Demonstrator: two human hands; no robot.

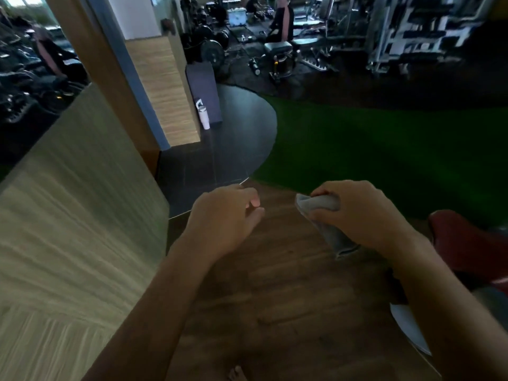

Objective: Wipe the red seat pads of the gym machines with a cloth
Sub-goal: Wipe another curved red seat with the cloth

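Grey bunched cloth [321, 202] sits gripped in the right hand [365, 215], seemingly ready for wiping. The left hand [222, 218] hangs loosely curled and empty over the brown wooden floor [275, 298]. The red padded seat [467, 243] lies just beside the right forearm, not yet touched.

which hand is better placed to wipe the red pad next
Right. The right hand grips the cloth, and the red seat pad lies close on its right side. The left hand holds nothing and is farther from the pad.
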